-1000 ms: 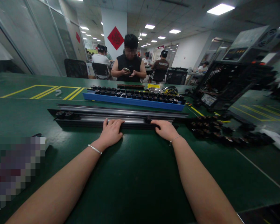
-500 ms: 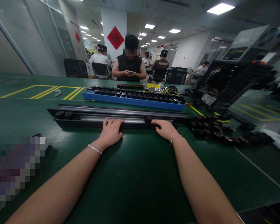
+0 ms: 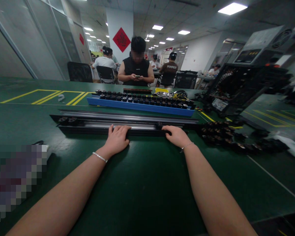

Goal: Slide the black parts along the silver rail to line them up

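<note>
A long black rail (image 3: 95, 132) with a shiny grey channel lies across the green table in front of me. My left hand (image 3: 116, 139) is over its near edge near the middle, fingers hooked onto the rim and thumb on the near side. Further right, my right hand (image 3: 176, 135) has its fingers curled at a small black part (image 3: 159, 125) in the channel; the exact contact is partly hidden. Two similar black parts (image 3: 67, 121) sit at the rail's left end. Just behind lies a second long rail (image 3: 127, 117).
Behind the rails, a blue tray (image 3: 140, 106) carries rows of black parts. More black parts (image 3: 221, 134) are heaped at the right, near an open computer case (image 3: 226, 85). A metal dish (image 3: 164, 94) stands at the back. Across the table, a person (image 3: 136, 67) holds a phone.
My right hand has moved slightly to the right along the rail, and the small black part has shifted with it. My left hand stays in place.
</note>
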Motion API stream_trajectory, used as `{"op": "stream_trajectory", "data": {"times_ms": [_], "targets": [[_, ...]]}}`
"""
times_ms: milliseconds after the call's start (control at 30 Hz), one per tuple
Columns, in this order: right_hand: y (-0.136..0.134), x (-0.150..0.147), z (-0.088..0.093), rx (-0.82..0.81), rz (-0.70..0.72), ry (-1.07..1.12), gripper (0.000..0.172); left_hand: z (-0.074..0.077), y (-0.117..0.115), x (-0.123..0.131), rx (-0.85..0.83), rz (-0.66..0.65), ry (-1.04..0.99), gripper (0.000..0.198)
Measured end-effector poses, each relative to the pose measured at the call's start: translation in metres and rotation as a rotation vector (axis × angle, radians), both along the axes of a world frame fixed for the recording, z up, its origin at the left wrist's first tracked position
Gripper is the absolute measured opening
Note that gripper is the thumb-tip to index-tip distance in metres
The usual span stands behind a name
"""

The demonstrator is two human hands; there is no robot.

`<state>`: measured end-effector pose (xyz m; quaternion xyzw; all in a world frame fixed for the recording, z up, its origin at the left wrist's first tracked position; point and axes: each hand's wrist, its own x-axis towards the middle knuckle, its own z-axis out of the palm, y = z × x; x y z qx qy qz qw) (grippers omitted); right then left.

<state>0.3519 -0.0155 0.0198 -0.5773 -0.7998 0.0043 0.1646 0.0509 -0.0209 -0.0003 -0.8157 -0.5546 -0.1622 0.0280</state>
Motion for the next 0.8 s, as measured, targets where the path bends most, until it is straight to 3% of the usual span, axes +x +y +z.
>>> {"op": "stream_trajectory", "data": {"times_ms": [800], "targets": [[-0.0053, 0.0077, 0.0053, 0.006, -0.077, 0.019, 0.032, 0.0003, -0.0003, -0.0004, 0.003, -0.006, -0.006, 0.055]]}}
